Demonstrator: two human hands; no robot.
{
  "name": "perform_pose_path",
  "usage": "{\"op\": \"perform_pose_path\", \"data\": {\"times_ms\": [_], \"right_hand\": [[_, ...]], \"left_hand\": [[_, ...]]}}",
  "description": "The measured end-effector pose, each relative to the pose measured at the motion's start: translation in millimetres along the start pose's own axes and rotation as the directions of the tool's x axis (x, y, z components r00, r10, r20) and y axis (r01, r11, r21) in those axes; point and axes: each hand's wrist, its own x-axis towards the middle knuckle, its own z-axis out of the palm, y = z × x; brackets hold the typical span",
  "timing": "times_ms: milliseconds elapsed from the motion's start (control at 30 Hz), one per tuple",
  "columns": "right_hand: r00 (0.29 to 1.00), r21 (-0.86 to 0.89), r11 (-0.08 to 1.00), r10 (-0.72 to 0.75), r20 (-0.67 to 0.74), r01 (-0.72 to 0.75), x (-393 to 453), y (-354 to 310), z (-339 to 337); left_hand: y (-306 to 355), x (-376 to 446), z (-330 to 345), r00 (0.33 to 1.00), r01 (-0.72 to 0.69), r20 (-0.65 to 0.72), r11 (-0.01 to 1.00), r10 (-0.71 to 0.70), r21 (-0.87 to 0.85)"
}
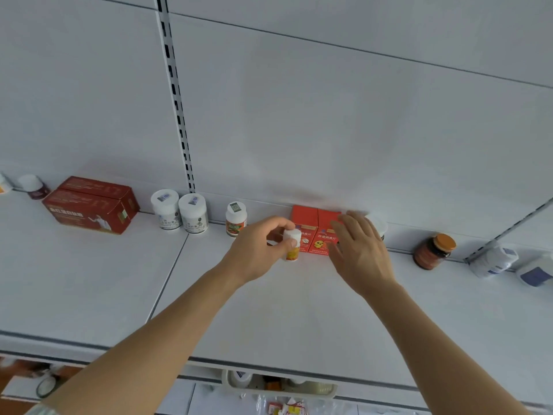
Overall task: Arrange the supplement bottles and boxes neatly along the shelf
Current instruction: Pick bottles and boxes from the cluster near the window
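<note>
My left hand (263, 247) grips a small white bottle with a yellow-orange label (292, 245) by its cap, just left of two red-orange boxes (317, 232) standing side by side at the back of the white shelf (284, 310). My right hand (359, 250) has straight fingers and rests against the right side of the boxes. A white-capped bottle with a red label (236, 218) stands to the left. A white tub (378, 226) is partly hidden behind my right hand.
Two white jars (179, 209) and two dark red boxes (89, 203) line the back left, with a small jar (33, 186) beyond. A dark jar with an orange lid (434, 251) and a white bottle (493, 260) are at the right. A basket (278, 384) hangs below the shelf edge.
</note>
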Motion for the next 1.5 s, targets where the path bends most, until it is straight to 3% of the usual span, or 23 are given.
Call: {"op": "perform_pose_path", "data": {"times_ms": [300,467,833,1100,1500], "right_hand": [[0.994,0.203,0.975,-0.081,-0.077,0.095,11,-43,-21],[0.992,0.28,0.952,-0.122,-0.033,0.126,8,-77,-10],[0.976,0.202,0.963,-0.199,0.094,0.177,21,-170,-15],[0.973,0.187,0.967,-0.196,0.123,0.171,44,-281,-6],[0.959,0.269,0.944,-0.238,0.151,0.191,101,-459,41]], "left_hand": [[10,-36,-21,0.993,0.06,-0.103,0.998,-0.059,0.005],[8,-68,-40,0.977,0.107,-0.185,0.994,-0.103,0.014],[-13,-129,-110,0.937,0.174,-0.317,0.983,-0.148,0.058],[-51,-178,-211,0.932,0.156,-0.341,0.985,-0.124,0.069],[-133,-218,-387,0.897,0.272,-0.392,0.954,-0.203,0.129]]}}
